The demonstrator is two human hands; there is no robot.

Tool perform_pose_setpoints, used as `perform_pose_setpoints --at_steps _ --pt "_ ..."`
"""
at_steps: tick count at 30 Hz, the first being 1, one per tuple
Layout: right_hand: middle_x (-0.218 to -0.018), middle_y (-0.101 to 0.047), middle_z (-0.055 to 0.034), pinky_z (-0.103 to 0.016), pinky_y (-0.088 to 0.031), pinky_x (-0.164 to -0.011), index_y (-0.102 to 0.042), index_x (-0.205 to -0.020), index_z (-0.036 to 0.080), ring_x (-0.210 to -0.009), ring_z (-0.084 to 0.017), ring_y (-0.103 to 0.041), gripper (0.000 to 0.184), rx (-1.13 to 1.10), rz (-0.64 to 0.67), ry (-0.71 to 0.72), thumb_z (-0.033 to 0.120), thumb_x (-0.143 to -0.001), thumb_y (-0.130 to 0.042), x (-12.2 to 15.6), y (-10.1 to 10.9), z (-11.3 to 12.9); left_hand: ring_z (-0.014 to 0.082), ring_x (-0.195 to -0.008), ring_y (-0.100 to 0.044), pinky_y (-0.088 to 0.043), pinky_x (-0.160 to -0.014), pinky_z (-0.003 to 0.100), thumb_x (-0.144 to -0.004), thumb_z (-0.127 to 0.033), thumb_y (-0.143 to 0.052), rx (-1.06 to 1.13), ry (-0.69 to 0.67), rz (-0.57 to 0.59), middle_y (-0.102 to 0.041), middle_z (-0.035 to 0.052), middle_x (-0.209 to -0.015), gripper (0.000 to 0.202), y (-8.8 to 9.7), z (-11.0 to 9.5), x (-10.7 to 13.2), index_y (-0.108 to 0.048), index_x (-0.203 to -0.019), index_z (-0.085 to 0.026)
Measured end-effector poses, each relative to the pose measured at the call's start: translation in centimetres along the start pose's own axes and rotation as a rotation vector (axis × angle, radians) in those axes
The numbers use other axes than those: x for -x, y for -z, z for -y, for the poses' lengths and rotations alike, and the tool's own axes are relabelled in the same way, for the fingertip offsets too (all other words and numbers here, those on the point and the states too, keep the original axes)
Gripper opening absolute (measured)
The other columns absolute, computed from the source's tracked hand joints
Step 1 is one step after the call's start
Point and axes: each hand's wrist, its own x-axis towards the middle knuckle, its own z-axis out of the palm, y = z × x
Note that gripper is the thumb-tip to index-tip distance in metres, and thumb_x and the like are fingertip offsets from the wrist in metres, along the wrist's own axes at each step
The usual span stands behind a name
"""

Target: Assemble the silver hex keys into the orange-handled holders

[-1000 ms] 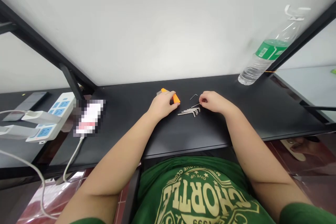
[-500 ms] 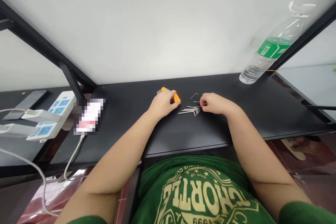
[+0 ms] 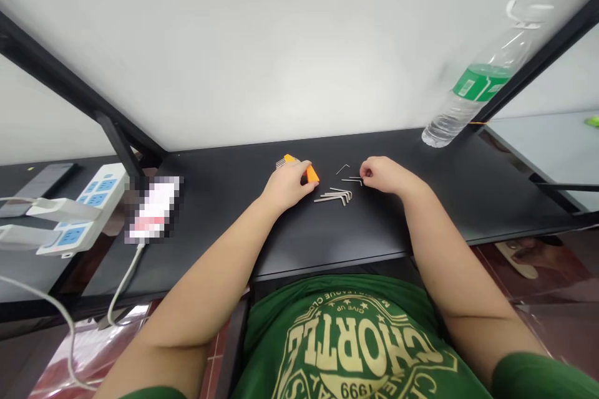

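Note:
My left hand [image 3: 286, 186] rests on the black desk [image 3: 421, 212] with its fingers closed over an orange hex-key holder [image 3: 311, 173]; a few key ends stick out of the holder's far end. My right hand [image 3: 384, 176] pinches one thin hex key [image 3: 354, 180] at the desk surface. Between the hands lies a small pile of several loose hex keys [image 3: 336, 196]. One more small hex key [image 3: 342, 168] lies apart, just beyond the pile.
A clear water bottle with a green label [image 3: 472, 87] leans at the back right. On the left lie a blurred phone [image 3: 152, 208] on a cable and a white power strip [image 3: 75, 212]. A white wall panel rises behind the desk.
My right hand has drawn one hex key a little away from the pile, towards the back right. My left hand stays on the orange holder.

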Motion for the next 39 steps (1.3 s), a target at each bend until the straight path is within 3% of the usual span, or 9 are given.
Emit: perform_pose_setpoints --at_steps 12,14,18,24,28,31,33,36,39 --pt "-0.105 -0.072 -0.0066 -0.029 -0.048 -0.077 -0.072 -0.087 0.021 -0.084 -0.019 -0.064 0.009 -0.085 0.067 0.239 0.015 -0.085 -0.066 1.0 -1.1 4.0 0.028 -0.106 -0.07 -0.053 -0.086 0.038 -0.093 -0.044 -0.071 0.01 -0.007 -0.022 -0.077 0.006 -0.114 0.035 -0.2 0.3 -0.1 -0.068 -0.122 -0.026" --pt "-0.104 -0.07 -0.0065 -0.03 -0.048 -0.077 -0.071 -0.089 0.021 -0.084 -0.019 -0.063 0.003 -0.093 0.075 0.275 0.021 -0.086 -0.069 1.2 -1.2 4.4 0.0282 -0.108 -0.07 -0.053 -0.086 0.038 -0.093 -0.044 -0.071 0.011 0.0 -0.018 -0.077 0.0062 -0.116 0.037 -0.3 0.3 -0.1 -0.068 -0.126 -0.027" --pt "-0.107 -0.067 -0.0082 -0.031 -0.048 -0.075 -0.07 -0.096 0.021 -0.089 -0.022 -0.063 0.02 -0.077 0.101 0.309 0.037 -0.087 -0.077 1.5 -1.5 5.2 0.0281 -0.108 -0.07 -0.053 -0.086 0.038 -0.093 -0.044 -0.071 0.008 -0.007 -0.028 -0.077 0.0058 -0.117 0.041 -0.5 0.5 -0.1 -0.067 -0.13 -0.026" --pt "-0.11 -0.067 -0.0089 -0.031 -0.048 -0.081 -0.069 -0.101 0.02 -0.094 -0.022 -0.063 0.015 -0.083 0.108 0.378 0.017 -0.086 -0.068 1.6 -2.0 6.4 0.0279 -0.109 -0.071 -0.053 -0.089 0.038 -0.094 -0.042 -0.071 0.03 -0.008 -0.042 -0.079 0.0053 -0.116 0.045 -0.6 0.8 -0.1 -0.066 -0.135 -0.025" --pt "-0.112 -0.068 -0.0077 -0.032 -0.05 -0.087 -0.068 -0.108 0.021 -0.099 -0.022 -0.064 0.02 -0.19 -0.101 0.378 0.017 -0.088 -0.064 1.8 -1.0 5.2 0.0287 -0.111 -0.07 -0.053 -0.091 0.039 -0.093 -0.042 -0.072 0.012 -0.022 -0.058 -0.079 0.0058 -0.117 0.042 -0.6 0.9 0.0 -0.067 -0.131 -0.025" --pt "-0.097 -0.069 -0.0066 -0.033 -0.05 -0.083 -0.07 -0.097 0.02 -0.087 -0.022 -0.064 0.016 -0.152 -0.24 0.177 0.013 -0.088 -0.059 1.3 -0.3 3.4 0.0277 -0.105 -0.07 -0.053 -0.088 0.039 -0.094 -0.044 -0.07 0.017 -0.023 -0.053 -0.078 0.005 -0.112 0.033 -0.4 0.7 0.0 -0.069 -0.121 -0.026" --pt "-0.104 -0.07 -0.0092 -0.035 -0.052 -0.086 -0.074 -0.104 0.018 -0.091 -0.023 -0.066 0.02 -0.142 -0.297 0.09 0.014 -0.091 -0.058 0.5 -0.4 2.2 0.027 -0.102 -0.071 -0.053 -0.085 0.038 -0.094 -0.043 -0.069 0.024 -0.016 -0.038 -0.078 0.0044 -0.109 0.029 -0.3 0.5 0.0 -0.069 -0.118 -0.026" --pt "-0.13 -0.069 -0.0128 -0.038 -0.052 -0.102 -0.077 -0.12 0.019 -0.11 -0.025 -0.067 0.031 -0.138 -0.334 0.168 0.015 -0.097 -0.056 -1.1 -1.5 1.3 0.0274 -0.105 -0.071 -0.053 -0.086 0.038 -0.094 -0.043 -0.069 0.028 -0.012 -0.021 -0.078 0.0044 -0.112 0.031 -0.3 0.3 0.0 -0.069 -0.12 -0.027" --pt "-0.135 -0.069 -0.0117 -0.038 -0.05 -0.109 -0.08 -0.12 0.02 -0.118 -0.025 -0.067 0.031 -0.087 -0.25 0.263 0.016 -0.099 -0.058 -2.3 -2.4 1.2 0.0285 -0.11 -0.071 -0.053 -0.089 0.039 -0.094 -0.043 -0.071 0.017 -0.014 -0.031 -0.078 0.0056 -0.117 0.038 -0.3 0.3 0.0 -0.067 -0.128 -0.027"
